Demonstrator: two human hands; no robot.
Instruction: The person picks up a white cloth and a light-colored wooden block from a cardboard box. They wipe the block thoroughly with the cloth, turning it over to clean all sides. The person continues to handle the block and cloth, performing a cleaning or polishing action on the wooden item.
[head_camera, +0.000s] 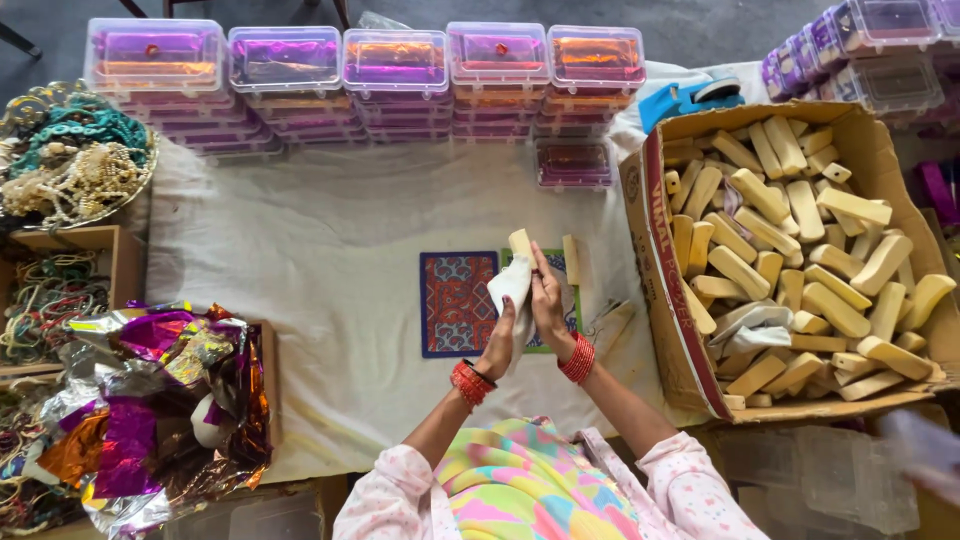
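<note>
1. A pale yellow block (520, 243), foam or soft wood by the look of it, stands upright at the centre of the frame, held just above the tabletop (320, 250) with its top end poking out of a white cloth (514, 290) wrapped round its lower part.
2. The left hand (500, 335) is closed round the cloth and the block's lower end from below; the right hand (548, 300) presses its fingers (541, 275) flat against the block's side. Both hands are grasping it, neither is released.
3. Judging by its shape and matte surface, the block is probably light and fairly stiff, not slippery and not fragile; the long flat sides offer the surest hold, as the right hand shows. The cloth is limp and would slide unless pinched against the block.
4. Directly beneath the hands lies a patterned blue and red card (458, 303); a second pale block (571, 259) lies just beside it to the right.
5. At the right of the frame an open cardboard box (655, 300) is heaped with many similar blocks.
6. Along the top edge runs a row of stacked clear plastic cases (395, 75) with purple and orange linings.
7. In the lower left sits a pile of crumpled coloured foil (150, 400); in the upper left, a tray of beaded necklaces (70, 160).
</note>
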